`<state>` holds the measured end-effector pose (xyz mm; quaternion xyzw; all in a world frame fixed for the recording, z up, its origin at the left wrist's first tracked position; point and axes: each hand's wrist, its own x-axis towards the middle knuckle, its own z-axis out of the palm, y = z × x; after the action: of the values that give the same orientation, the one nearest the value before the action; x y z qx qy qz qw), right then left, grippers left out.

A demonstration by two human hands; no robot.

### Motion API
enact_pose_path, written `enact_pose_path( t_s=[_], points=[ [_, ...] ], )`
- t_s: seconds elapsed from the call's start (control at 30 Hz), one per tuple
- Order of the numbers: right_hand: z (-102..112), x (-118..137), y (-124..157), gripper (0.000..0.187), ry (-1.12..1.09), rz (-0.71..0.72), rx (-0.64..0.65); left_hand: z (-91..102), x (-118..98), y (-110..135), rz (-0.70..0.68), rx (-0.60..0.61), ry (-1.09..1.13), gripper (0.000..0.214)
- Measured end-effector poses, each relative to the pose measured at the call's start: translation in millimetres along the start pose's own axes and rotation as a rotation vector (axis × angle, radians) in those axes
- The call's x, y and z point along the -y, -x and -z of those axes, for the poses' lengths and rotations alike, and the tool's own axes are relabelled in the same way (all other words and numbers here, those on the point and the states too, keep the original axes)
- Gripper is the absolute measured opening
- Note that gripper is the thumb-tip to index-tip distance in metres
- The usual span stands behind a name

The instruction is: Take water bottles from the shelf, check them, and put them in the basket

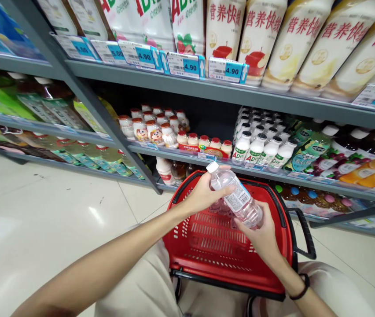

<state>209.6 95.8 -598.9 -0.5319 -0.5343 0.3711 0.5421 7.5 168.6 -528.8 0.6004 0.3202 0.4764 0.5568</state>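
Grey shop shelving (pixel 207 90) fills the background, its left-hand bottles (pixel 52 103) blurred past reading and the tall white cartons (pixel 260 31) on top cut off by the frame. Lower down, small red-capped bottles (pixel 204 143) stand beside white-capped ones (pixel 260 147). A red basket (pixel 283 246) sits on the person's lap, its front rim hidden behind the knees. Above it, the left hand (pixel 200 193) curls around the neck of a clear water bottle (pixel 237 198), thumb across it. The right hand (pixel 260 233) cups the tilted bottle's base from below, its palm out of sight.
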Motion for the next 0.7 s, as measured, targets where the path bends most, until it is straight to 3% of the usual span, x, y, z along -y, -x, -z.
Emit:
enact_pose_path(
  t_s=[0.1, 0.23, 0.4, 0.7],
  points=[
    [-4, 4, 0, 0.055, -0.192, -0.096, 0.099, 1.2, -4, 2, -0.017, -0.008, 0.021, 0.067],
    [-6, 5, 5, 0.056, -0.33, -0.315, 0.302, 2.6, -10, 3, -0.028, 0.014, 0.076, 0.062],
    [-4, 13, 8, 0.062, -0.471, -0.361, 0.482, 3.2, -13, -1, -0.046, -0.002, 0.113, 0.056],
    [2, 13, 8, 0.077, -0.569, -0.509, 0.539, 4.1, 0, -7, -0.019, -0.073, 0.049, 0.052]
  ],
)
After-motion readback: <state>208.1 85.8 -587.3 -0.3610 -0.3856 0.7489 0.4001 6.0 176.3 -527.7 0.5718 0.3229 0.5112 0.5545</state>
